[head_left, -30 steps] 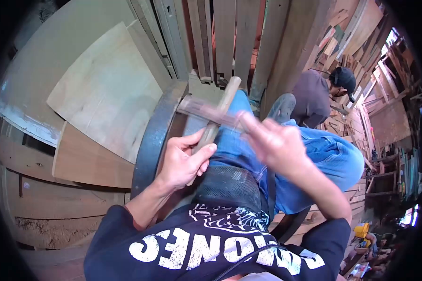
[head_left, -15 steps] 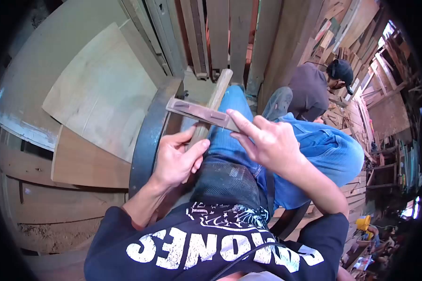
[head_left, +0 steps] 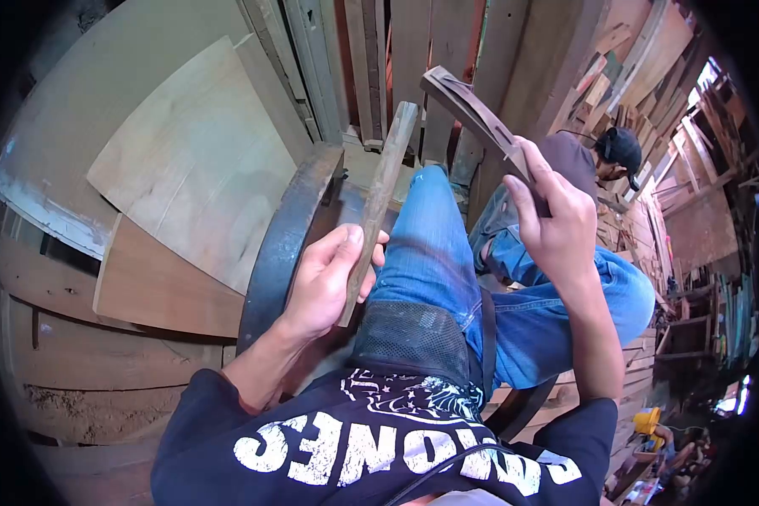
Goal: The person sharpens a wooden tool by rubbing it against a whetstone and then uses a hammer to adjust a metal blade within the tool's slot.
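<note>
My left hand (head_left: 327, 274) is closed around the lower part of a wooden stick (head_left: 382, 190), which tilts up and away over my lap. In my right hand (head_left: 559, 207), raised to the right, is a flat brown bar (head_left: 474, 114), gripped at its near end. A thin strip runs along the bar's face, with slot-like marks near its ends; I cannot make out its exact kind. The bar and the stick are apart, with the bar's far end pointing up and left, beyond the stick's tip.
A dark curved rim (head_left: 277, 244) stands left of my leg. Pale plywood sheets (head_left: 202, 160) lean at the left. Upright boards (head_left: 409, 59) stand ahead. At the right, a person in a dark cap (head_left: 620, 150) sits close by, near stacked wood scraps.
My right hand has lifted the flat bar off the stick, up and to the right, turning it. The stick stays in my left hand, now fully exposed.
</note>
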`<state>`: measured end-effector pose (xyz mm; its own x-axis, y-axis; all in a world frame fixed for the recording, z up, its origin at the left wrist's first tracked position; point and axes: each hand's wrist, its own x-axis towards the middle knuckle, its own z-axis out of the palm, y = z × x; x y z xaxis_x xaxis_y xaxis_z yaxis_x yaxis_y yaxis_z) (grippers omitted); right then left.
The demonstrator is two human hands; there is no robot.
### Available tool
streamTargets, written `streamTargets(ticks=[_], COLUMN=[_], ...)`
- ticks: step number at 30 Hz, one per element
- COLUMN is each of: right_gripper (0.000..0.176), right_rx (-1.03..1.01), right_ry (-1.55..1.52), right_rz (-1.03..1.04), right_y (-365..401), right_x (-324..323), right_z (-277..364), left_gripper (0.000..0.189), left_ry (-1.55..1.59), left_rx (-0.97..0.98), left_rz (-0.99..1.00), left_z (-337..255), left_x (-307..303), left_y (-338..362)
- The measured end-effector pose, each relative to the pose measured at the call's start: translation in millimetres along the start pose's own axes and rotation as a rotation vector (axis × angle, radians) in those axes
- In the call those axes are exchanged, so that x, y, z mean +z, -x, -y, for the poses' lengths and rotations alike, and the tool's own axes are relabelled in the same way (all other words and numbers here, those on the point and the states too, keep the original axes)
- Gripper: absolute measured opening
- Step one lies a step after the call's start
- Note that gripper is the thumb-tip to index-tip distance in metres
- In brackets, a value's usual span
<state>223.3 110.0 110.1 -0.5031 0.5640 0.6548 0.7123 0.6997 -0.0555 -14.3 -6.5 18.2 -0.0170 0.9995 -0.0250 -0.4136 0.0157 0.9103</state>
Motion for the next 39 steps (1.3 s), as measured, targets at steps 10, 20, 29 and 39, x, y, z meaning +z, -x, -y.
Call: streamTargets(ticks=[10,20,29,39], right_gripper=[0.05,0.047,0.047,0.048], right_rx=[-0.199,-0.214,-0.301,-0.115], right_ry=[0.071,0.086,0.001,0.092], right_rz=[0.189,0.226,0.324,0.2], right_y=[13.2,21.7,35.2,17.2], right_x=[5.4,9.7,5.5,14.1], right_z=[21.4,28.6,40.3,22.2], left_gripper=[0.028,0.023,0.021,0.028], left_ry=[-0.106,-0.112,-0.172,-0.146], left_rx=[-0.013,-0.022,-0.049,0.016], left_rz=[0.016,-0.017,0.001,0.023], left_z=[-7.7,-3.1,0.8,-5.4], left_x=[7.6,11.3,7.5,9.0], left_y=[3.6,6.0,5.3,7.3])
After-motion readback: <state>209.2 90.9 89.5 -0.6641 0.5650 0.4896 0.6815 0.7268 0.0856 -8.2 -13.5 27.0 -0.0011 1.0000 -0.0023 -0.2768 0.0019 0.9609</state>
